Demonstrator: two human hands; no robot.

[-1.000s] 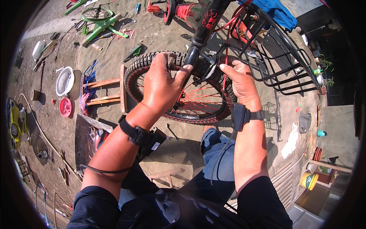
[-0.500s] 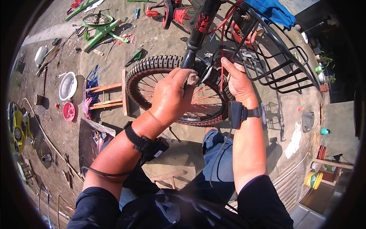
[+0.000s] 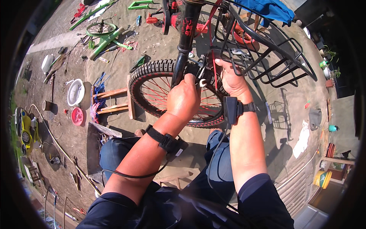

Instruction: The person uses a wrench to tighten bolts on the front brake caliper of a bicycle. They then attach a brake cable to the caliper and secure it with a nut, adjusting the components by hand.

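The person's 2 bare hands are working at the knobbly-tyred bicycle front wheel (image 3: 152,68), which is standing on the ground (image 3: 167,45) just beyond the knees, about midway between the ground's left and right edges. The left hand (image 3: 185,97) is clamping in a fist on what is looking like an open-end wrench (image 3: 203,83), whose silver end is showing beside the fingers, next to the black fork (image 3: 178,70). The right hand (image 3: 233,78) is reaching to the wheel's right side, its thumb standing up beside a red brake cable (image 3: 214,72); its fingers are partly hiding, so I cannot tell whether they are gripping or resting apart. A black wire basket (image 3: 267,70) is hanging over the right side of the wheel, and a blue cloth (image 3: 270,11) is lying beyond it. Left of the tyre, a wooden stool (image 3: 131,97) is lying tipped over, with a white basin (image 3: 76,92) and a pink basin (image 3: 77,116) sitting farther left. A yellow toy car (image 3: 26,131) is resting near the ground's left edge, while a yellow bucket (image 3: 322,179) is standing near its right edge. Black straps are wrapping both wrists.
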